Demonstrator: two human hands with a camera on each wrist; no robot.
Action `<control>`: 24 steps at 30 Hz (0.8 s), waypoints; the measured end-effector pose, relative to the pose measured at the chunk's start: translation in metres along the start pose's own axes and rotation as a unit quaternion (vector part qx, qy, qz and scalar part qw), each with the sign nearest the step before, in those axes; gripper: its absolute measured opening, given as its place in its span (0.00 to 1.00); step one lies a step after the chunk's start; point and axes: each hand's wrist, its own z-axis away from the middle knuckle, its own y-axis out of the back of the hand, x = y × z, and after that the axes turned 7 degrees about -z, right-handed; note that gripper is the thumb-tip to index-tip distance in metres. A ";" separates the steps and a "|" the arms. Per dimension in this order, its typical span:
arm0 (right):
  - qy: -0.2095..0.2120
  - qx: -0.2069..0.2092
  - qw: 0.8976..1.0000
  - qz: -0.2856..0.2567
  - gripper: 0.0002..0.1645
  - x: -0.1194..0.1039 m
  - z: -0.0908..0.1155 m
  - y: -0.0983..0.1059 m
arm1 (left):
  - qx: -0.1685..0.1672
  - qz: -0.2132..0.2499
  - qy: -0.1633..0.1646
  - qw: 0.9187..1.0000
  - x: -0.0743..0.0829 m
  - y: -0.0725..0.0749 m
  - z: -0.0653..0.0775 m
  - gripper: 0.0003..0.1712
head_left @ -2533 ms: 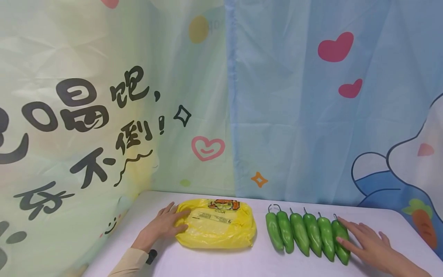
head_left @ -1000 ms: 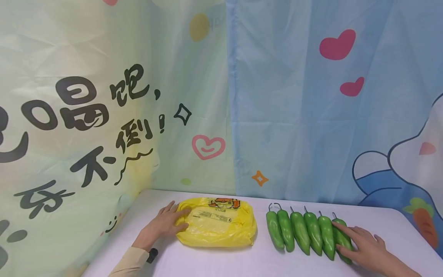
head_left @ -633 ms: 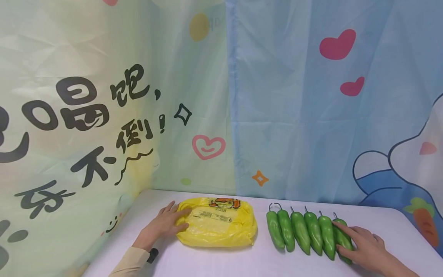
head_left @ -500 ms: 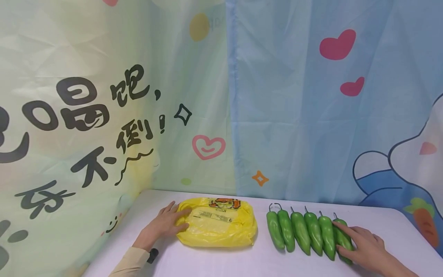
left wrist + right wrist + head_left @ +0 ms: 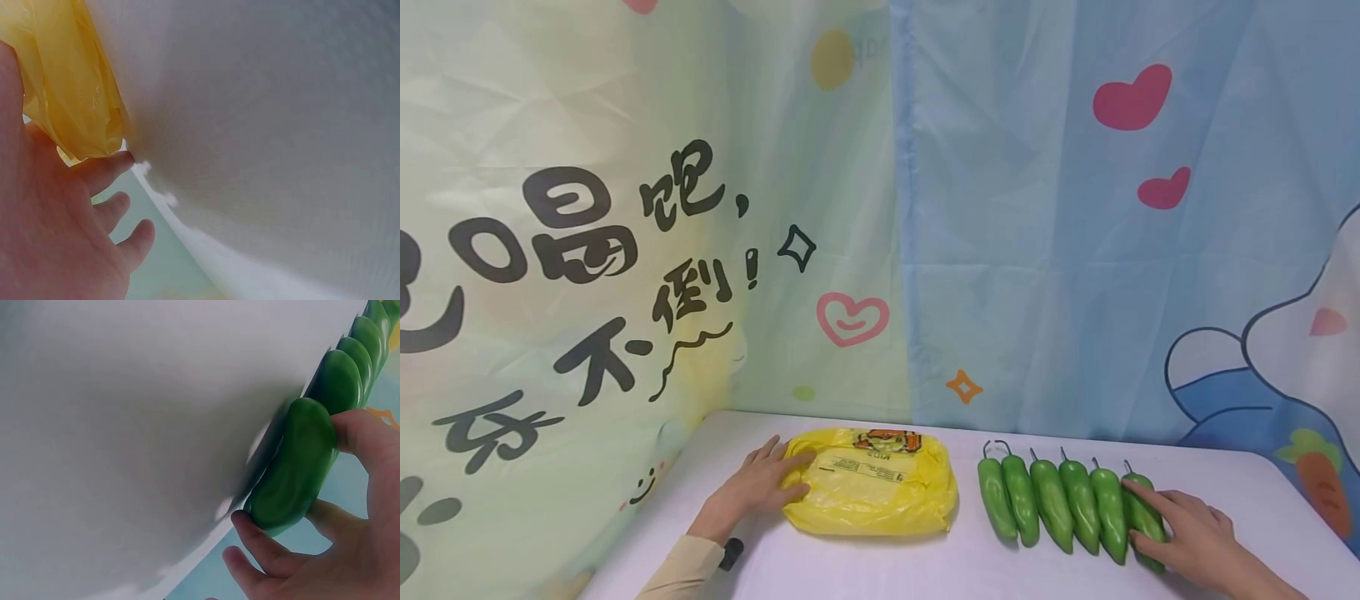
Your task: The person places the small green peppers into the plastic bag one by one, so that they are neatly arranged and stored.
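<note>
A yellow plastic bag (image 5: 868, 492), folded into a bulky bundle with print on top, lies left of centre on the table. My left hand (image 5: 751, 487) rests against its left end with fingers spread; in the left wrist view the bag (image 5: 75, 81) sits between thumb and index finger. Several long green peppers (image 5: 1078, 504) lie side by side to the right, stems toward the back. At the row's right end, my right hand (image 5: 1195, 533) holds the last green pepper (image 5: 1142, 512). The right wrist view shows thumb and fingers on opposite sides of that pepper (image 5: 294, 465).
The white tabletop (image 5: 970, 575) reaches back to a printed cloth backdrop (image 5: 985, 208) that hangs close behind the table. More cloth with large black characters hangs along the left side. A small black device (image 5: 730, 553) is at my left wrist.
Since the oldest frame, my right hand has moved slightly left and closed in on the rightmost pepper, which has tilted a little. Over the last second both hands have stayed still.
</note>
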 end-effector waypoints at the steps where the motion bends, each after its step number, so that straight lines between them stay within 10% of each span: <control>1: -0.002 -0.001 1.000 0.000 0.48 0.000 0.000 0.000 | 0.000 0.000 0.000 1.000 0.000 0.000 0.000 0.33; 24: 0.006 0.000 1.000 -0.010 0.50 0.000 -0.001 0.010 | -0.010 -0.001 0.017 1.000 -0.001 -0.002 -0.003 0.34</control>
